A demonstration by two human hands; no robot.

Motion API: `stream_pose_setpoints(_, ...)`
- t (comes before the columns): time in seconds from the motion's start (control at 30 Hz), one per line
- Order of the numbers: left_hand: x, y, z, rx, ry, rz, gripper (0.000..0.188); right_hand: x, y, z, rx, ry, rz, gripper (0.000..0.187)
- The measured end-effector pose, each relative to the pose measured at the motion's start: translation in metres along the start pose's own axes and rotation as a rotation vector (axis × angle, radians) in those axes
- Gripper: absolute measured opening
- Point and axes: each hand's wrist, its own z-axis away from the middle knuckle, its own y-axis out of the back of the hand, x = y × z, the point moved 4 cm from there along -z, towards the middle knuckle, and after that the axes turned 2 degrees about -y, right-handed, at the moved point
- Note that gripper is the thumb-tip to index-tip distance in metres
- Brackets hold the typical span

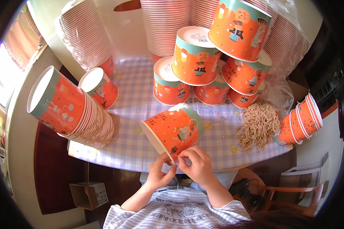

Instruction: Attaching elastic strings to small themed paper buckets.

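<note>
A large orange paper bucket [176, 126] with a teal band and cartoon figures lies tilted in front of me, its open mouth toward the lower left. My left hand [160, 172] grips its pale rim, fingers partly inside the mouth. Close beside it, my right hand [197, 163] pinches at the outer wall near the rim; what sits between those fingertips is too small to make out. To the right of the bucket lies a tangled heap of tan cords [258, 126].
Several upside-down orange buckets [197, 65] are piled at the back. Tall nested stacks [166, 26], some in clear plastic, stand behind. A leaning nested stack [70, 107] is at left, with a single bucket [99, 87] behind it. Another stack [300, 120] lies tilted at the checkered tablecloth's [137, 149] right edge.
</note>
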Motion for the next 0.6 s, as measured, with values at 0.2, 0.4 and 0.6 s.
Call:
stream_pose_setpoints(0.2,0.0018,-0.0014,-0.0002,0.006,0.0,0.006,0.04,-0.0048,-0.0007,-0.0015,0.026,0.047,0.085,0.018)
stream_pose_setpoints(0.4,0.0004,-0.0026,0.0014,-0.005,-0.016,0.019,0.042,-0.008,0.001,-0.0013,0.011,0.075,0.115,0.018)
stream_pose_setpoints(0.6,0.0008,-0.0037,0.0017,-0.021,-0.029,0.016,0.045,-0.0074,0.002,-0.0005,-0.008,0.057,0.117,0.017)
